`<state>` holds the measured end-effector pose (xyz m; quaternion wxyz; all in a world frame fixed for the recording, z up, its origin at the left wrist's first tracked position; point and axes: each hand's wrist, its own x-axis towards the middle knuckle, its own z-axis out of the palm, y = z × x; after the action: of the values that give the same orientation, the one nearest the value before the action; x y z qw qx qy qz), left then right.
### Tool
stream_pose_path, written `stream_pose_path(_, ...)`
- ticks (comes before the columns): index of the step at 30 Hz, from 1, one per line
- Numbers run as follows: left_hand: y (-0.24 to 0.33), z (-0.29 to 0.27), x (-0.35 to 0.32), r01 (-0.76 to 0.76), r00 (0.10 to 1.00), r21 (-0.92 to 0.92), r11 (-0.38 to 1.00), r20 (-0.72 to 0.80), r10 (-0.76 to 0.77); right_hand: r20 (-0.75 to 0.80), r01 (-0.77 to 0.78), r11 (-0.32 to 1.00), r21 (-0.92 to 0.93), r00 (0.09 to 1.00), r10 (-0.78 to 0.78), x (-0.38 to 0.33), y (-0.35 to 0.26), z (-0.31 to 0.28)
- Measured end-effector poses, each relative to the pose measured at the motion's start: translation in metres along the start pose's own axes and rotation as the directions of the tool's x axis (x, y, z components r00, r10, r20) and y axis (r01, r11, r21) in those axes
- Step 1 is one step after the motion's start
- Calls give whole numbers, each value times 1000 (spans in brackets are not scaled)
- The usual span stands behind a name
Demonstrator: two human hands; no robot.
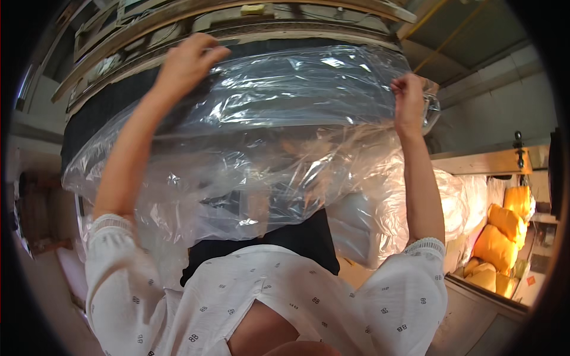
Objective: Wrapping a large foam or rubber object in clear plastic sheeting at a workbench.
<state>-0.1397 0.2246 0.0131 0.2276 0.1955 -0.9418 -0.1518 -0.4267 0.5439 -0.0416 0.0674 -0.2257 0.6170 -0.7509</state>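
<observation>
A large clear plastic bag (279, 136) is stretched over a big black cushion-like item (107, 107) raised in front of me. My left hand (187, 59) grips the bag's upper left edge against the black item, fingers curled over the top. My right hand (409, 98) is closed on the bag's upper right edge, pulling the film taut. The bag hangs loose and crinkled below, partly hiding the black item and what lies behind it. Both forearms reach up from white patterned sleeves.
Wooden boards and frames (196, 18) run across the top. White plastic-wrapped cushions (457, 207) are stacked at the right, with several yellow cushions (504, 237) in a bin beyond. A wooden shelf (487, 161) stands at right.
</observation>
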Motion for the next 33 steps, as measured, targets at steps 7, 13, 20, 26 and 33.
stream_pose_path(7,32,41,-27,42,991,-431,901,-97,-93,416,417,-1,-909,905,-92,-28,-5,2)
stream_pose_path(13,24,-4,-97,261,965,-434,862,123,-231,667,665,60,-744,745,9,4,-1,22)
stream_pose_path(20,-60,-125,-226,528,843,-323,786,86,-531,866,832,252,-494,497,59,-88,-42,64)
stream_pose_path(26,-77,-125,-250,517,841,-355,779,45,-539,594,641,346,-685,767,-243,-51,-39,74)
stream_pose_path(33,-89,-111,-255,511,846,-408,756,82,-528,513,330,597,-731,843,163,14,-24,93)
